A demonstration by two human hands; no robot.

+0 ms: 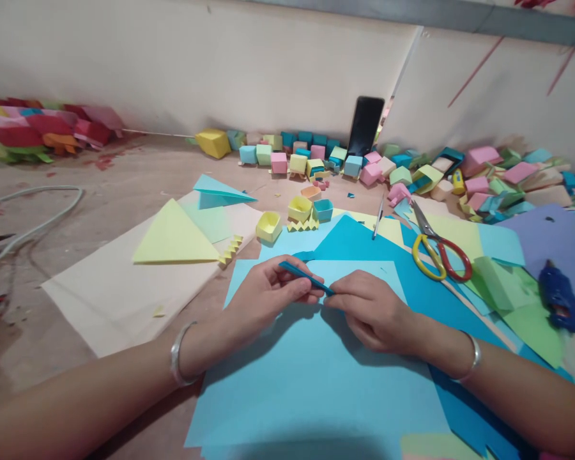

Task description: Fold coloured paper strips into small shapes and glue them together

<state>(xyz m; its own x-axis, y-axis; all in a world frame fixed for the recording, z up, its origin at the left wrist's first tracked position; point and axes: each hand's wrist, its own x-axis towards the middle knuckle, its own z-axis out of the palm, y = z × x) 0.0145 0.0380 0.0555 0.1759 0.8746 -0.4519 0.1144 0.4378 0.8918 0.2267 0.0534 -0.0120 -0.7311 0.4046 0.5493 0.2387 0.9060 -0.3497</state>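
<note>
Head view shows me the left hand (280, 287) in a closed grip on the folded dark-blue paper strip (304, 277), its lower end pinched in the right hand's (371, 306) fingers, all above light-blue sheets (316, 383) on the counter (138, 172).

blue strip (303, 276), red and yellow scissors handles (441, 258)
</note>
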